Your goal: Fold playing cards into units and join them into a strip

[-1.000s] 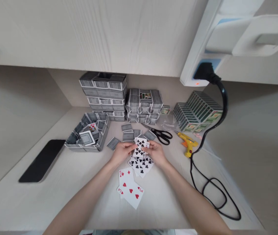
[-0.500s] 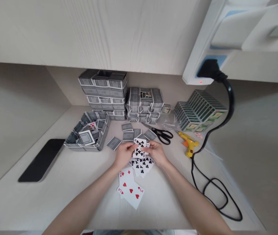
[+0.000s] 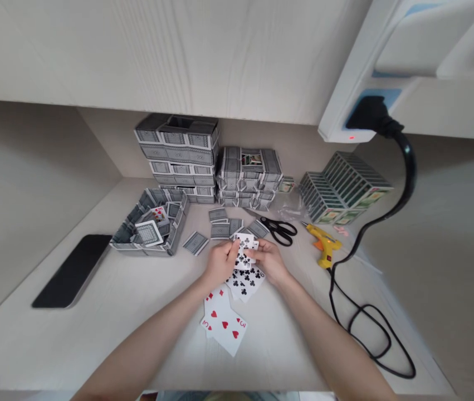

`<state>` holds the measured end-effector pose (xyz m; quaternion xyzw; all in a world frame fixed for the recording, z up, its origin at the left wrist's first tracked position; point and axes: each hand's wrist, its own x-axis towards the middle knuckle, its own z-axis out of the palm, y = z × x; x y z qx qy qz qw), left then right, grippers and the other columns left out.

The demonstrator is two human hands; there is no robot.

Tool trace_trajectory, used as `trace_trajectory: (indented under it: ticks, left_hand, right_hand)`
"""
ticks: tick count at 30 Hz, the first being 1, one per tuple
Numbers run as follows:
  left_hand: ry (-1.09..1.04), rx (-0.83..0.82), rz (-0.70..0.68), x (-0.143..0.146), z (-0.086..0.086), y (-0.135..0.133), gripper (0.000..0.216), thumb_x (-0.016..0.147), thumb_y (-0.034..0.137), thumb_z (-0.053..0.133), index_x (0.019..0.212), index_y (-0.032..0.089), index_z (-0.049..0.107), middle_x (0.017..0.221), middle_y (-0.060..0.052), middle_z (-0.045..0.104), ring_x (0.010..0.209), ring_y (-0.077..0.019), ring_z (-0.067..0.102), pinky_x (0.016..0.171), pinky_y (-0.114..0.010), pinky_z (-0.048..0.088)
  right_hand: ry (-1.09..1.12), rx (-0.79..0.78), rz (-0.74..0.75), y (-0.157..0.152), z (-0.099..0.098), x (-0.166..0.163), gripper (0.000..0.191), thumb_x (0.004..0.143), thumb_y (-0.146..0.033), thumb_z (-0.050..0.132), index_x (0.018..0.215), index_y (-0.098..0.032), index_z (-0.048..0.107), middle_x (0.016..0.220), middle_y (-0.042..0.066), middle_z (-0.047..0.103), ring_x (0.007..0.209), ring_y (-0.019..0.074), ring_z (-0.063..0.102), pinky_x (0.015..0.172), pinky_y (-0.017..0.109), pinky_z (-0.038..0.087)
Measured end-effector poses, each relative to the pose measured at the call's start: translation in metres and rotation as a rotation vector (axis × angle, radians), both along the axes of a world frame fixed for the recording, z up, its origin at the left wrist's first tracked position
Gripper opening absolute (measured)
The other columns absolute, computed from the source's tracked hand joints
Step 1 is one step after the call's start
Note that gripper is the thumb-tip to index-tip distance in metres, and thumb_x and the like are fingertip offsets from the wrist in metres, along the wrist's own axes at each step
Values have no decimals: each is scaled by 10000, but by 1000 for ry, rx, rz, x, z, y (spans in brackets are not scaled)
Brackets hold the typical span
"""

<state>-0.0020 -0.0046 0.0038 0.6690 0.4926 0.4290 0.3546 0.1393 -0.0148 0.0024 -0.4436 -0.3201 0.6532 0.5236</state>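
Both of my hands pinch a small stack of playing cards (image 3: 244, 252), a ten of clubs on top, face up. My left hand (image 3: 221, 260) is closed on its left side, thumb laid over the face. From the right, my right hand (image 3: 270, 259) grips the other edge, where a second card's corner sticks out. Just under them, fanned club cards (image 3: 245, 284) lie face up on the desk. Nearer me rests a three of hearts (image 3: 225, 329) overlapping a diamond card (image 3: 215, 301). Beyond my hands are several face-down cards (image 3: 220, 230).
A folded-card tray (image 3: 170, 245) holding loose cards stands left, beside a black phone (image 3: 72, 273). Stacked card boxes (image 3: 184, 150) line the back. Black-handled scissors (image 3: 281, 229), a yellow glue gun (image 3: 324, 245) and its black cable (image 3: 360, 306) lie right. A power strip (image 3: 345, 111) hangs above.
My left thumb has slid further over the top card, covering more of its left side. The whole view has shifted slightly. The cards on the desk lie as before.
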Motion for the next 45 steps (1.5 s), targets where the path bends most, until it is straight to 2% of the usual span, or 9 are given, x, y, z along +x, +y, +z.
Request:
trace_trajectory:
  ticks: [4, 9, 13, 17, 25, 33, 37, 40, 45]
  left_hand:
    - [-140, -161, -72, -2, -1, 1, 442, 792, 477, 445, 492, 162, 368, 489, 44, 361, 479, -76, 332, 467, -212, 261]
    - [-103, -222, -173, -9, -2, 2, 411, 685, 464, 607, 496, 148, 424, 456, 49, 446, 459, -78, 441, 426, -186, 296]
    - [-64, -307, -197, -12, -3, 1, 383, 699, 461, 595, 517, 130, 533, 492, 0, 579, 429, -93, 490, 400, -197, 333]
    - [-99, -339, -213, -12, -4, -1, 419, 725, 483, 560, 502, 128, 548, 452, -7, 576, 404, -89, 487, 402, -196, 357]
    - [84, -165, -96, -11, -1, -3, 462, 833, 487, 376, 524, 161, 483, 370, 42, 472, 381, -89, 458, 441, -201, 343]
    - [250, -33, -290, -11, 0, -2, 456, 777, 454, 502, 447, 154, 405, 403, 57, 413, 430, -64, 369, 453, -194, 293]
    - [171, 16, -153, -12, -6, 0, 269, 688, 424, 625, 654, 161, 586, 544, 41, 542, 497, -76, 444, 494, -190, 360]
    - [74, 4, -38, -13, -10, 2, 265, 698, 397, 626, 844, 177, 637, 647, 14, 619, 528, -90, 507, 528, -203, 416]
    - [-14, -16, -5, -17, -13, 4, 245, 732, 371, 598, 902, 205, 658, 826, -16, 687, 656, -125, 605, 636, -236, 479]
  right_hand:
    - [30, 17, -51, 1, 2, 2, 293, 463, -218, 802, 639, -147, 579, 607, -4, 647, 491, 104, 548, 497, 228, 429]
    - [14, 56, -138, 2, -3, 4, 295, 477, -232, 800, 635, -162, 561, 552, -34, 614, 464, 98, 521, 473, 223, 403]
    - [-26, 78, -131, 2, -4, 5, 295, 495, -257, 793, 651, -160, 563, 573, -26, 617, 468, 97, 514, 473, 224, 388]
    - [-62, 98, -121, 2, -4, 5, 305, 499, -280, 791, 620, -158, 539, 539, -37, 586, 446, 81, 480, 453, 209, 359]
    - [-147, 139, -1, 0, -4, 2, 328, 540, -370, 761, 708, -165, 569, 561, -33, 568, 443, 87, 468, 428, 218, 370]
    - [-252, 99, -71, 1, 0, 7, 281, 568, -376, 738, 720, -167, 627, 607, -26, 584, 497, 95, 481, 465, 215, 364]
    - [-202, 127, -134, 3, -2, 4, 246, 596, -370, 723, 687, -173, 607, 587, -41, 570, 495, 84, 470, 482, 208, 359]
    - [-142, 139, -172, 4, -3, 4, 234, 597, -353, 726, 704, -184, 605, 583, -49, 567, 495, 78, 466, 485, 202, 355]
    - [-179, 137, -59, 5, -5, 8, 253, 572, -318, 744, 765, -178, 658, 621, -21, 610, 541, 100, 513, 519, 217, 387]
